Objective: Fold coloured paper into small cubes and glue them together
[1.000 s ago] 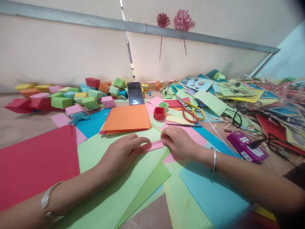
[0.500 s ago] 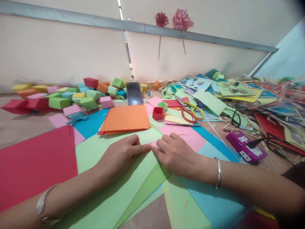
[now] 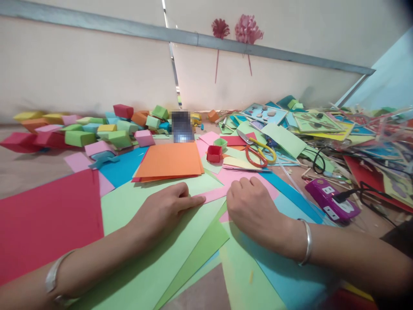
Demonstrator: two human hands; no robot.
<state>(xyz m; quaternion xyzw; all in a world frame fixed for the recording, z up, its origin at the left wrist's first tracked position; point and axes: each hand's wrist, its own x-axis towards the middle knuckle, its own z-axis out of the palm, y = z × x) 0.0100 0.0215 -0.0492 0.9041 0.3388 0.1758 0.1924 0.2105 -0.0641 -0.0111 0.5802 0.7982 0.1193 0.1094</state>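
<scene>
A narrow pink paper strip [image 3: 214,195] lies across a light green sheet [image 3: 129,202] between my two hands. My left hand [image 3: 166,209] has its index finger stretched along the strip's left end, pressing it down, with the other fingers curled under. At the strip's right end, my right hand [image 3: 250,209] is closed, knuckles up, its fingertips hidden against the paper. Just behind the hands sits a stack of orange paper [image 3: 169,161]. A small red paper box [image 3: 214,154] and a light green one [image 3: 220,144] stand beyond the strip.
Scissors with orange and yellow handles [image 3: 260,150] lie at the back right. A purple power strip [image 3: 332,200] with a black cable is on the right. Several coloured paper blocks [image 3: 80,137] line the back left. A red sheet [image 3: 51,219] lies at left.
My right hand has slid to the right along the pink strip, away from my left hand, uncovering more of it. My left hand has stayed in place.
</scene>
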